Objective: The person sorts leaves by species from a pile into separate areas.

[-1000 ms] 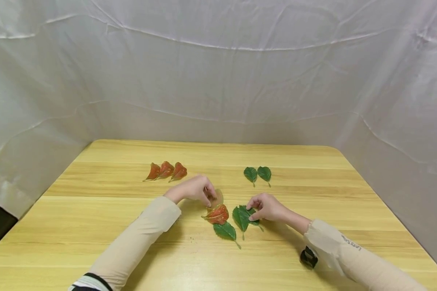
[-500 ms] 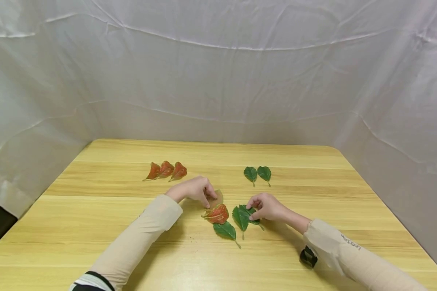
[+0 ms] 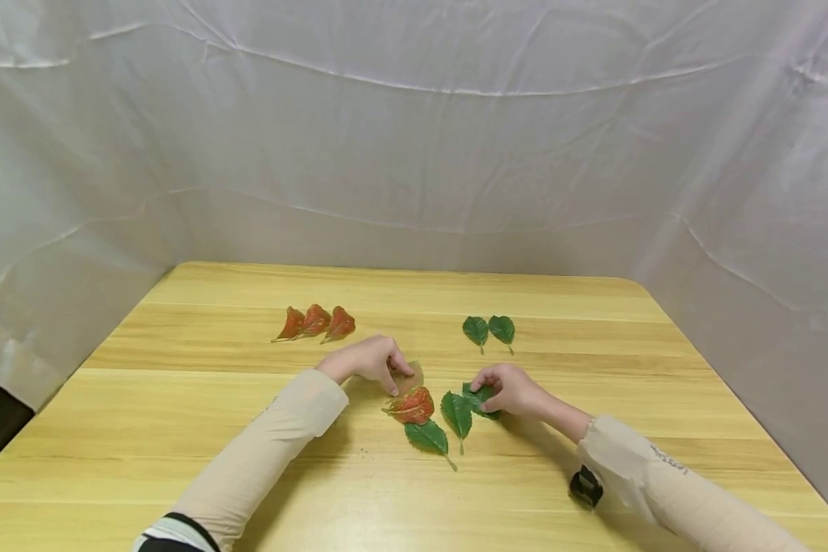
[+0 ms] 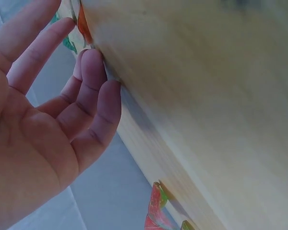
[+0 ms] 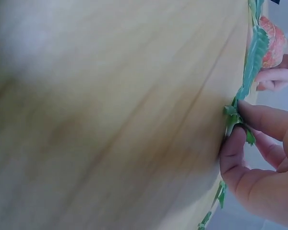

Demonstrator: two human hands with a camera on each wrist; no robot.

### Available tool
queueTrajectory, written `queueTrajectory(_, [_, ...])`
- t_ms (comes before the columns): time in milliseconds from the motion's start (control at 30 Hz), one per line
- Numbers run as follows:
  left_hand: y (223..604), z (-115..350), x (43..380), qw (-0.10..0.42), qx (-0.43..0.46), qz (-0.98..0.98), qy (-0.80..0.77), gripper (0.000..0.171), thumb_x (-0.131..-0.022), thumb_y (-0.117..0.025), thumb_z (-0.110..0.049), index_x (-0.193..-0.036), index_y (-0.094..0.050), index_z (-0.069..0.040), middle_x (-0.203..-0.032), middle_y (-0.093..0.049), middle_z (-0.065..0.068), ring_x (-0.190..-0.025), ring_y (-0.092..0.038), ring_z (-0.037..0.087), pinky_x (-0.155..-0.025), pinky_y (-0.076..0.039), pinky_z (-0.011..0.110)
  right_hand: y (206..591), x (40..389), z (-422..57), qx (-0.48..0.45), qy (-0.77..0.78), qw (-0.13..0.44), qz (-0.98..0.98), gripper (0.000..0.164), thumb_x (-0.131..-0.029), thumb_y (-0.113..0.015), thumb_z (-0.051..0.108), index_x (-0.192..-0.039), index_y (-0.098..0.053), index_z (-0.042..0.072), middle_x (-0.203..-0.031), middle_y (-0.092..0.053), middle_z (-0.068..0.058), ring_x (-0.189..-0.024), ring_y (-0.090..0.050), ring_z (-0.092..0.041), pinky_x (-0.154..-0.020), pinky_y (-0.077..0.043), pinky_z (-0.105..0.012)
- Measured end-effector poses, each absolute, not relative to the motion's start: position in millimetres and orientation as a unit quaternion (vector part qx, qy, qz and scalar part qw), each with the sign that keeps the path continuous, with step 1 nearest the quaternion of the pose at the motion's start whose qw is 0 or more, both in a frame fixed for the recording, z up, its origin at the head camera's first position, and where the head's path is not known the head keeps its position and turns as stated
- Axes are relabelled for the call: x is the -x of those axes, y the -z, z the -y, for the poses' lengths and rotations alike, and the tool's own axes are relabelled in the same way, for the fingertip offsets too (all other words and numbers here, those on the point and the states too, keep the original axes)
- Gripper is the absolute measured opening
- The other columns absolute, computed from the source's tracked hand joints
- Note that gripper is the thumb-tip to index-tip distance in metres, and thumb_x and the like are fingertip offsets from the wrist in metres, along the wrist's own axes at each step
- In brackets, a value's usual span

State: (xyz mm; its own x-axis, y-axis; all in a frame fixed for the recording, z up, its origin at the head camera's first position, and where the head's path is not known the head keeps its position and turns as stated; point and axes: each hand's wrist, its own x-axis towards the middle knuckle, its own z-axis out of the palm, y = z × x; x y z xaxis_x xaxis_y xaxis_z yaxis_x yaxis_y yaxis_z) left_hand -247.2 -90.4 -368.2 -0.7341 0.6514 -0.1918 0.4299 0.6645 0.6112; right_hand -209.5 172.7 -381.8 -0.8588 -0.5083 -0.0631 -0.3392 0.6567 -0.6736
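My left hand (image 3: 369, 359) pinches a tan-brown leaf (image 3: 412, 376) at the middle of the table, and its fingers cover part of the leaf. Just below lies a red leaf (image 3: 414, 406) with yellow veins, overlapping a green leaf (image 3: 428, 437). To the right, another green leaf (image 3: 457, 414) rests stem toward the person. My right hand (image 3: 515, 392) holds a green leaf (image 3: 473, 398) between thumb and fingers, low over the wood. In the right wrist view the thumb and fingertip close on that green leaf (image 5: 232, 117).
Three red leaves (image 3: 313, 320) lie in a row at the back left of the wooden table (image 3: 179, 429). Two green leaves (image 3: 502, 329) sit side by side at the back right. Pale cloth (image 3: 414, 169) hangs around the back and sides.
My right hand has shifted slightly up and right with its green leaf, which now stands more apart from the green leaf beside it. The left hand stays nearly still.
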Motion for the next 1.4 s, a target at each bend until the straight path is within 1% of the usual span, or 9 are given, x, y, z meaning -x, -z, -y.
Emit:
queueTrajectory(167, [369.7, 89.8, 247.8, 0.2, -0.304, -0.892, -0.268, 0.036, -0.065, -0.077, -0.004, -0.1, -0.069, -0.007, -0.105, -0.062, 0.005, -0.097, -0.055, 0.02, -0.084, -0.044, 0.031, 380.8, 211.4, -176.1, 0.235, 0.351, 0.116, -0.899, 0.021, -0.069, -0.068, -0.008, -0.088, -0.064, -0.002, -0.08, -0.058, -0.003, -0.065, -0.045, -0.013, -0.059, -0.043, -0.027])
queueTrajectory(233, [369.8, 89.6, 247.6, 0.199, -0.304, -0.893, -0.265, 0.037, -0.065, -0.078, -0.005, -0.1, -0.069, -0.007, -0.105, -0.063, 0.005, -0.097, -0.055, 0.02, -0.084, -0.044, 0.031, 379.5, 212.7, -177.0, 0.229, 0.357, 0.109, -0.899, 0.02, -0.069, -0.068, -0.008, -0.089, -0.064, -0.002, -0.076, -0.056, -0.003, -0.063, -0.044, -0.013, -0.057, -0.042, -0.027])
queueTrajectory(400, [369.6, 89.2, 247.1, 0.199, -0.299, -0.895, -0.265, 0.036, -0.064, -0.078, -0.004, -0.099, -0.069, -0.007, -0.104, -0.063, 0.005, -0.097, -0.055, 0.02, -0.083, -0.044, 0.031, 374.0, 216.0, -179.5, 0.215, 0.373, 0.095, -0.898, 0.02, -0.071, -0.069, -0.005, -0.09, -0.065, -0.004, -0.078, -0.057, -0.003, -0.067, -0.046, -0.014, -0.06, -0.042, -0.027])
queueTrajectory(600, [368.8, 88.8, 246.3, 0.203, -0.29, -0.896, -0.268, 0.036, -0.064, -0.078, -0.003, -0.099, -0.069, -0.008, -0.106, -0.063, 0.004, -0.099, -0.055, 0.02, -0.084, -0.044, 0.03, 368.1, 221.7, -183.9, 0.181, 0.402, 0.094, -0.893, 0.021, -0.074, -0.068, -0.004, -0.094, -0.065, -0.005, -0.07, -0.052, -0.003, -0.062, -0.045, -0.014, -0.052, -0.044, -0.025])
queueTrajectory(733, [368.7, 88.3, 246.4, 0.201, -0.288, -0.898, -0.266, 0.037, -0.064, -0.078, -0.003, -0.099, -0.069, -0.008, -0.105, -0.063, 0.004, -0.098, -0.055, 0.02, -0.082, -0.045, 0.029, 366.1, 226.2, -188.7, 0.157, 0.42, 0.078, -0.891, 0.021, -0.076, -0.066, -0.003, -0.096, -0.064, -0.006, -0.07, -0.051, -0.005, -0.06, -0.046, -0.014, -0.051, -0.046, -0.027])
queueTrajectory(967, [370.2, 87.8, 247.6, 0.201, -0.294, -0.895, -0.267, 0.037, -0.064, -0.078, -0.003, -0.099, -0.069, -0.008, -0.105, -0.063, 0.004, -0.095, -0.055, 0.018, -0.08, -0.045, 0.027, 364.9, 235.5, -199.1, 0.106, 0.444, 0.065, -0.887, 0.026, -0.077, -0.065, -0.001, -0.102, -0.062, -0.008, -0.079, -0.057, -0.009, -0.064, -0.052, -0.015, -0.056, -0.05, -0.031])
queueTrajectory(1067, [370.7, 88.0, 247.8, 0.203, -0.295, -0.894, -0.269, 0.036, -0.064, -0.078, -0.003, -0.099, -0.069, -0.008, -0.104, -0.063, 0.005, -0.094, -0.055, 0.017, -0.078, -0.046, 0.026, 364.8, 239.2, -203.6, 0.091, 0.452, 0.061, -0.885, 0.03, -0.078, -0.065, -0.002, -0.107, -0.059, -0.009, -0.087, -0.057, -0.015, -0.069, -0.054, -0.015, -0.06, -0.051, -0.031])
queueTrajectory(1267, [370.5, 88.2, 247.6, 0.205, -0.291, -0.895, -0.27, 0.037, -0.064, -0.078, -0.003, -0.099, -0.069, -0.008, -0.105, -0.063, 0.005, -0.097, -0.055, 0.019, -0.081, -0.045, 0.028, 365.1, 246.5, -211.4, 0.071, 0.461, 0.056, -0.883, 0.038, -0.079, -0.063, -0.002, -0.116, -0.054, -0.009, -0.11, -0.05, -0.027, -0.072, -0.058, -0.019, -0.066, -0.051, -0.033])
queueTrajectory(1400, [369.5, 88.7, 247.5, 0.205, -0.29, -0.895, -0.27, 0.037, -0.064, -0.078, -0.003, -0.1, -0.069, -0.008, -0.106, -0.063, 0.005, -0.1, -0.054, 0.021, -0.083, -0.044, 0.029, 364.0, 250.0, -216.2, 0.062, 0.465, 0.048, -0.882, 0.04, -0.08, -0.062, -0.002, -0.118, -0.052, -0.008, -0.114, -0.047, -0.029, -0.071, -0.06, -0.021, -0.068, -0.051, -0.035])
